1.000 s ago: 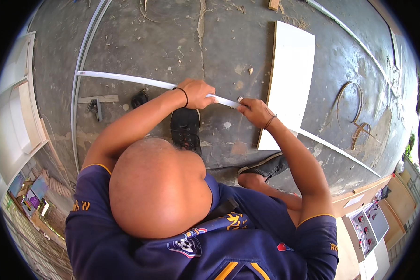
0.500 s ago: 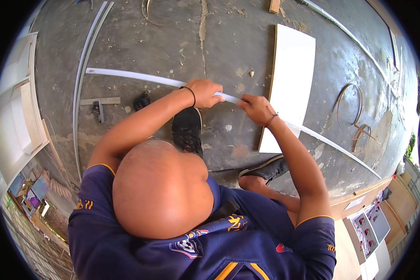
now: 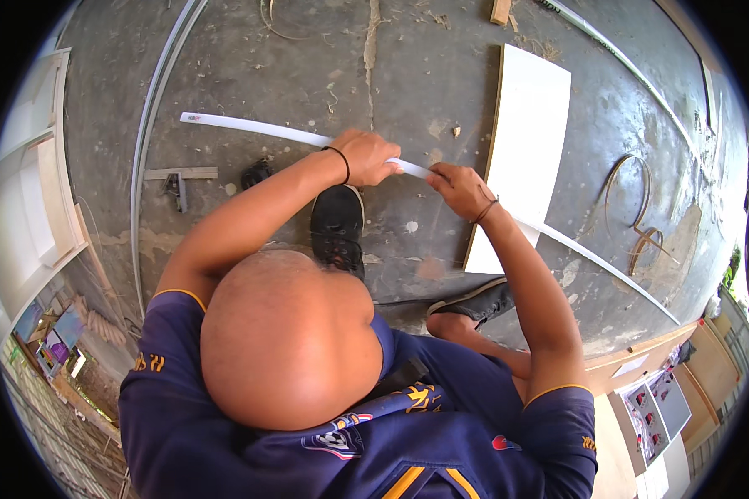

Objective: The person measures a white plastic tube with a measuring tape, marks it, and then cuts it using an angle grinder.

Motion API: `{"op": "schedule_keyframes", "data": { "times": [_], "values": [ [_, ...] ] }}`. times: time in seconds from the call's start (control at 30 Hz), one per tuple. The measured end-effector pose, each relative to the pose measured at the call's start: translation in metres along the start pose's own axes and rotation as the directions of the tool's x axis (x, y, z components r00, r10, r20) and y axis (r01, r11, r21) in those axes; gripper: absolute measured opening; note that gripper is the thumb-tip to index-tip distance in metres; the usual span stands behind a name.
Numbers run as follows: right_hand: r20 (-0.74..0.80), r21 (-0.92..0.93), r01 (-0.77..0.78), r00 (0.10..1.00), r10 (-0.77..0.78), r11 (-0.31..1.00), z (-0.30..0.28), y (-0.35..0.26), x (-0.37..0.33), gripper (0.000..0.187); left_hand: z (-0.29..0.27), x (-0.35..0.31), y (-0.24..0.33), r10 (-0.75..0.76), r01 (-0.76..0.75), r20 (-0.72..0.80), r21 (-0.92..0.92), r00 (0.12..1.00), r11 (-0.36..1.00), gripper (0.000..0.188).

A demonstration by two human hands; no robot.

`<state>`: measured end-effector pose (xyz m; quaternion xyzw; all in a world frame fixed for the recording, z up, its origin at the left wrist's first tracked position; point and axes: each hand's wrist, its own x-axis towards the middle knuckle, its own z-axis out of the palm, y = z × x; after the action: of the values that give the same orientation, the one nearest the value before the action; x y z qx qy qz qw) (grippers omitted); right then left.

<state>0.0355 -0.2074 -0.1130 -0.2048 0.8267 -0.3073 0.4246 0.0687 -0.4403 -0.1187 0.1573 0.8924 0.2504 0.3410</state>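
One white strip (image 3: 258, 126) shows fingers of left hand (image 3: 364, 158) and right hand (image 3: 462, 191) closed round it, apparently for positioning; next move calls for even grip.

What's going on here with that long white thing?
A person is leaning over a grey floor, holding a long white strip in both hands. The left hand and right hand are close together, with a short piece showing between them. The strip's right part crosses over a white board. More long strips lie on the left.
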Motion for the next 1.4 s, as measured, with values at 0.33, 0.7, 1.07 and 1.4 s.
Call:
{"op": "schedule_keyframes", "data": {
  "times": [0.33,0.7,1.07,1.4],
  "values": [
    [-0.092,-0.156,-0.087,0.993,0.073,0.984,0.019,-0.013,-0.003,0.026,0.005,-0.004,0.004,-0.01,0.01,-0.013,-0.017,1.0,1.0,0.029],
    [0.124,0.111,0.078,0.988,-0.092,0.991,0.009,-0.004,0.006,0.031,0.013,-0.002,0.014,0.023,-0.024,-0.01,-0.066,1.0,0.998,0.029],
    [-0.013,-0.024,0.156,0.988,-0.157,0.987,0.009,-0.01,0.0,0.026,0.006,-0.001,0.015,0.077,-0.076,-0.008,0.046,0.997,0.996,0.028],
    [-0.059,-0.13,0.102,0.992,-0.11,0.986,0.028,-0.011,0.0,0.022,0.012,-0.003,0.009,0.074,-0.074,-0.002,-0.064,0.997,0.995,0.027]
  ]
}}
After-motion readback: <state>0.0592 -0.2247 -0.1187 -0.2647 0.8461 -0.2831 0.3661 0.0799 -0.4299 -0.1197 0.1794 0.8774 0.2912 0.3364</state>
